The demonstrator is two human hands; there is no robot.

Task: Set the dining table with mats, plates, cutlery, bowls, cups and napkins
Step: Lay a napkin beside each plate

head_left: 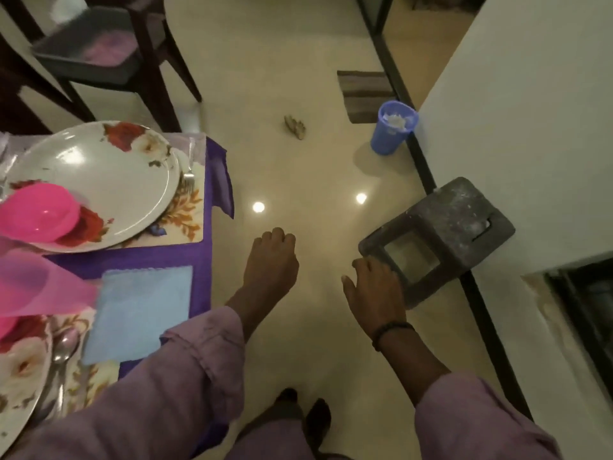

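Both hands hang over the pale floor (298, 180) in the lower middle of the frame, holding nothing. The left hand (270, 257) has its fingers curled under into a loose fist; the right hand (373, 288) is relaxed with fingers loosely spread, seen in front of a grey stone block (444, 227) — whether it touches the block cannot be told.

At the left edge, the tabletop (195, 257) wears a purple cloth. On it, at mid-left, a floral plate (96, 180) sits on a flowered mat (185, 217), with a fork (189, 167) just beside the plate's right rim and a pink bowl (36, 212) on the plate's near-left part. Below that lies a light blue napkin (139, 313), a pink cup (39, 283) overlapping its left side. At lower left, a spoon (63, 350) rests beside a second floral plate (16, 386).

A blue bin (391, 134) stands at upper right, a dark chair (99, 44) at upper left.
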